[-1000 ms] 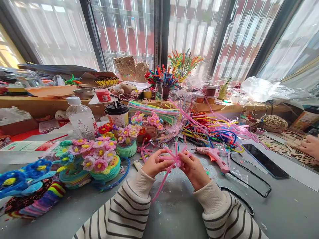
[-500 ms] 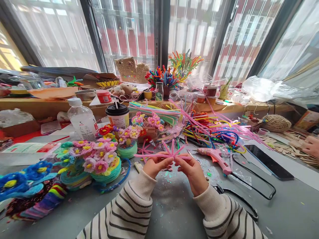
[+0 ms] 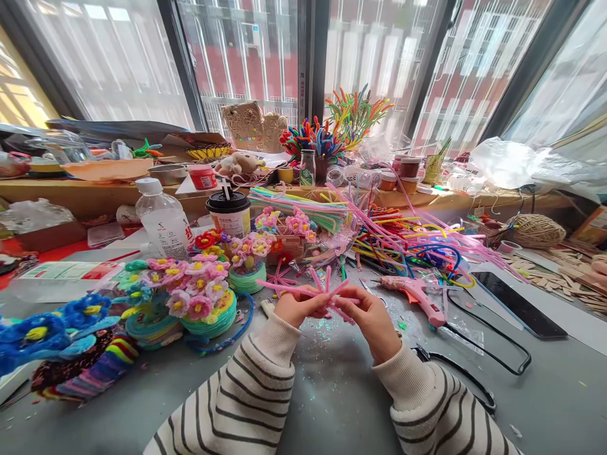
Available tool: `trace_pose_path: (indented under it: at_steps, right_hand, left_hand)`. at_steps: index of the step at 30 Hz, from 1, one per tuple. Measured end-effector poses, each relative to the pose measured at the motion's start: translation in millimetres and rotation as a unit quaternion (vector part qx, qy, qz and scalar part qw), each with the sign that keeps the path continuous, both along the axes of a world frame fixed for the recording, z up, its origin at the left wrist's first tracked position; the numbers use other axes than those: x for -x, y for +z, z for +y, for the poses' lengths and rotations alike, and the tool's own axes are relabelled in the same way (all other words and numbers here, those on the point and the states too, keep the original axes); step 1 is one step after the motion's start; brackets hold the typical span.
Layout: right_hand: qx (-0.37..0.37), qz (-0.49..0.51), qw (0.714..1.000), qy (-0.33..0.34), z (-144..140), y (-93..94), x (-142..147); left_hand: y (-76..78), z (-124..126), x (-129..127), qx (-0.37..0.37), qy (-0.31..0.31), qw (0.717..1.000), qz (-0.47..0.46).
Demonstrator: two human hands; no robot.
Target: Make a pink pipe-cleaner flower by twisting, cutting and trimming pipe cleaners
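Both the left hand [image 3: 298, 308] and the right hand [image 3: 367, 316] pinch a pink pipe cleaner star [image 3: 325, 289] at its middle, held above the desk [image 3: 332, 392] just left of the pink glue gun [image 3: 417, 294]. Several spokes already fan out, but they look unshaped, so the flower seems partly made.

Glue gun [image 3: 417, 296] right of hands.

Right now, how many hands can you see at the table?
3: the left hand and right hand pinch a pink pipe cleaner mid-table; a co-worker's hand shows at the right edge. Others may be hidden.
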State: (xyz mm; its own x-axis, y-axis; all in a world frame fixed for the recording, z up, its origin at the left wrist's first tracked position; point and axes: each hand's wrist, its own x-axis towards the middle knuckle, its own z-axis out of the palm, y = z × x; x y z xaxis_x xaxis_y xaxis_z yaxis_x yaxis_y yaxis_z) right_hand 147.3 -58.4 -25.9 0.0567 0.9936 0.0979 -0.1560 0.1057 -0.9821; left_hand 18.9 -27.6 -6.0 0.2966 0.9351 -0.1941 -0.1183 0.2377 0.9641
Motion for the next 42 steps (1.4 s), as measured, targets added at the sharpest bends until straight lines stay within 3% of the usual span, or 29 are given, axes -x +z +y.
trace_pose_path:
  at_steps: [5, 10, 15, 21, 26, 37, 42]
  right_hand:
    - [-0.032, -0.061, 0.998, 0.006, 0.7, 1.5, -4.7]
    - [-0.028, -0.046, 0.999, 0.000, 0.5, 2.6, -5.0]
    - [-0.006, 0.018, 1.000, 0.015, -0.2, 3.5, -3.6]
    - [0.121, 0.176, 0.975, 0.063, 2.8, -0.2, -2.4]
    - [0.117, 0.172, 0.976, 0.070, 1.1, 1.6, -3.8]
    - [0.074, 0.139, 0.988, -0.010, 7.9, -2.5, -4.8]
    - [-0.039, -0.070, 0.987, -0.141, 5.4, -3.0, -9.8]
  left_hand:
    - [-0.7, -1.9, -0.5, -0.027, -0.028, 0.998, 0.040]
    - [-1.1, -2.3, -2.5, -0.006, -0.035, 0.999, 0.000]
    - [-5.0, -0.4, -3.1, -0.016, -0.027, 0.999, -0.008]
    - [-4.3, -1.9, -1.6, -0.048, -0.042, 0.998, -0.013]
    - [-2.6, -0.4, 0.0, -0.056, -0.055, 0.997, -0.010]
    - [-7.3, 2.8, -0.2, 0.016, -0.039, 0.999, -0.031]
    - [-2.3, 4.2, 1.9, 0.064, 0.024, 0.995, -0.079]
